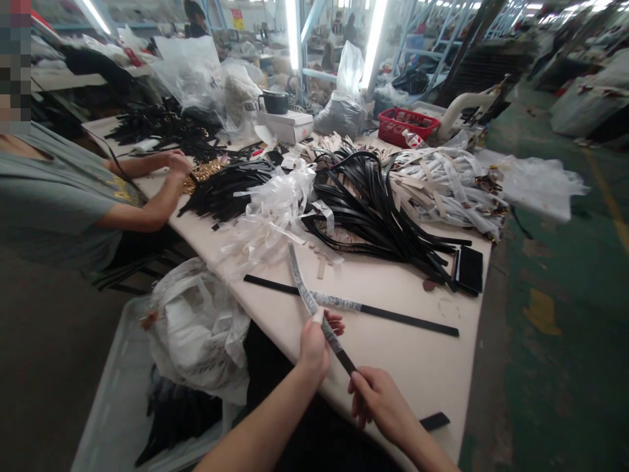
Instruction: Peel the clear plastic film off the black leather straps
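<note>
A long dark strap, partly wrapped in clear plastic film, slants across the near part of the table. My left hand is closed on its wrapped middle, with thumb and fingers pinching it. At the bare black end nearest me, my right hand grips the same strap. Beyond my hands lies a second black strap, flat on the table, with film around its middle. A black strap end shows under my right forearm; its other part is hidden.
Black straps and crumpled plastic film are heaped across the table. A co-worker handles small pieces at the left. Behind stands a red basket. A plastic bin with a white bag sits below the left edge.
</note>
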A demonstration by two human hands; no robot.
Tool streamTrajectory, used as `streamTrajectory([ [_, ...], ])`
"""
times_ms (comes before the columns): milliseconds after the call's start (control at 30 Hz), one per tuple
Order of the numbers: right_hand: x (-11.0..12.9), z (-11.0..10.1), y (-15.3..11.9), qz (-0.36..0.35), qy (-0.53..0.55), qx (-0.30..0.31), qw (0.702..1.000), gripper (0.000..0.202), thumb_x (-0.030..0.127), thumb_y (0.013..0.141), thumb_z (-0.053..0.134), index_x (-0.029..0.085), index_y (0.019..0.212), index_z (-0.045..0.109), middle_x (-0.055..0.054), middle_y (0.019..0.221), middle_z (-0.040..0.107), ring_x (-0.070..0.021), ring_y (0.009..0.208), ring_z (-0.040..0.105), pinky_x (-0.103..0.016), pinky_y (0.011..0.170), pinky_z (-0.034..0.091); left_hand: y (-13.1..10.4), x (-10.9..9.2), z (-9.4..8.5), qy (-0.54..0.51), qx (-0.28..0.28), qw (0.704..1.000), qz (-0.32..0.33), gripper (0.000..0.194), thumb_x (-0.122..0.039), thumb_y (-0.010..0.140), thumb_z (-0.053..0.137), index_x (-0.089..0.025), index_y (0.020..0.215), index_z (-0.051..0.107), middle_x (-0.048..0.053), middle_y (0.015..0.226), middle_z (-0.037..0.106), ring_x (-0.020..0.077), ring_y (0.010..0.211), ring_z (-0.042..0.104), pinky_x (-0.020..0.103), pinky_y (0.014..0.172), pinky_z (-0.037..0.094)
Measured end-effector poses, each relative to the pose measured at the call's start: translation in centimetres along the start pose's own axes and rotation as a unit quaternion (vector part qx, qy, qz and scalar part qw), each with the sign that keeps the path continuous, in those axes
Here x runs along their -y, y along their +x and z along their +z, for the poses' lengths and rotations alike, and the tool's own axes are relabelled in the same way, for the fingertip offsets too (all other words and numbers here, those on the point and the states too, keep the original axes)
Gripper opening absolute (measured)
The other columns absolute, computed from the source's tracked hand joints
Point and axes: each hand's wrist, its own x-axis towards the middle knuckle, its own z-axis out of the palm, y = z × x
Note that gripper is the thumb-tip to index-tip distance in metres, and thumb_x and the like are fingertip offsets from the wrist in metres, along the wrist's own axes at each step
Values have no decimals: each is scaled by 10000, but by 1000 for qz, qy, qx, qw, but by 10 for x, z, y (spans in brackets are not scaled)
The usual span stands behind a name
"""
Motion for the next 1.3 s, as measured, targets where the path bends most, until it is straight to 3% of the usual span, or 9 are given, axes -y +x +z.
streamTrajectory([
  [167, 0, 9, 3, -3, 19, -14, 1000, 451, 589, 941, 396, 192, 808, 562, 0, 492, 633, -144, 330, 554, -207, 335, 373, -3, 25, 3, 37, -2, 999, -10, 290, -452, 851, 593, -165, 873, 550, 81, 729, 706, 178, 558, 652, 304, 574, 515],
  [300, 2, 6, 11, -55, 0, -48, 997, 542, 615, 948, 379, 192, 647, 535, -19, 482, 612, -147, 359, 571, -227, 369, 423, -25, 53, -6, 94, 50, 987, -119, 383, -548, 873, 522, -169, 859, 574, 16, 535, 616, 135, 322, 489, 255, 384, 387],
  [367, 0, 3, 12, -61, 5, -43, 997, 540, 630, 934, 405, 186, 663, 549, -22, 507, 623, -144, 380, 581, -229, 390, 435, -26, 48, -7, 101, 73, 980, -154, 405, -563, 867, 525, -164, 866, 592, 11, 504, 597, 142, 306, 476, 252, 363, 361],
  [533, -5, 3, 8, -16, 39, 6, 999, 504, 651, 912, 418, 177, 852, 576, -2, 523, 631, -140, 357, 551, -218, 364, 369, -13, 21, 2, 27, 48, 998, -41, 330, -478, 843, 591, -149, 814, 594, 115, 784, 720, 202, 646, 679, 314, 636, 525],
  [767, -6, 11, 10, -51, -8, -40, 998, 541, 643, 936, 367, 190, 719, 568, -6, 482, 586, -141, 379, 520, -246, 419, 407, -28, 34, -6, 43, 54, 985, -156, 283, -423, 863, 537, -159, 780, 596, 84, 645, 674, 186, 534, 630, 297, 576, 497],
  [933, -12, 15, 8, -33, 16, -28, 999, 546, 681, 936, 331, 196, 844, 563, 21, 487, 580, -130, 343, 464, -227, 364, 333, -14, 12, 6, 20, 38, 996, -84, 225, -391, 873, 534, -170, 872, 574, 110, 767, 728, 215, 614, 679, 332, 621, 521],
  [1133, -11, 15, 12, -80, -12, -89, 993, 578, 684, 936, 366, 199, 671, 534, 1, 481, 565, -117, 368, 480, -228, 401, 369, -29, 38, 0, 29, 45, 991, -125, 254, -387, 873, 516, -167, 753, 557, 118, 716, 716, 218, 625, 681, 311, 599, 518],
  [1233, -13, 14, 11, -64, 3, -68, 996, 569, 697, 933, 351, 194, 772, 565, 22, 467, 565, -106, 329, 430, -215, 358, 324, -11, 19, 3, 11, 60, 986, -154, 254, -400, 872, 518, -156, 875, 589, 128, 789, 734, 215, 624, 683, 313, 600, 519],
  [1300, -13, 13, 12, -50, 8, -66, 997, 568, 702, 929, 349, 191, 815, 571, 28, 465, 571, -102, 317, 422, -206, 347, 309, 0, 7, 8, 8, 51, 993, -108, 249, -389, 884, 502, -158, 921, 586, 121, 815, 739, 203, 614, 678, 321, 619, 525],
])
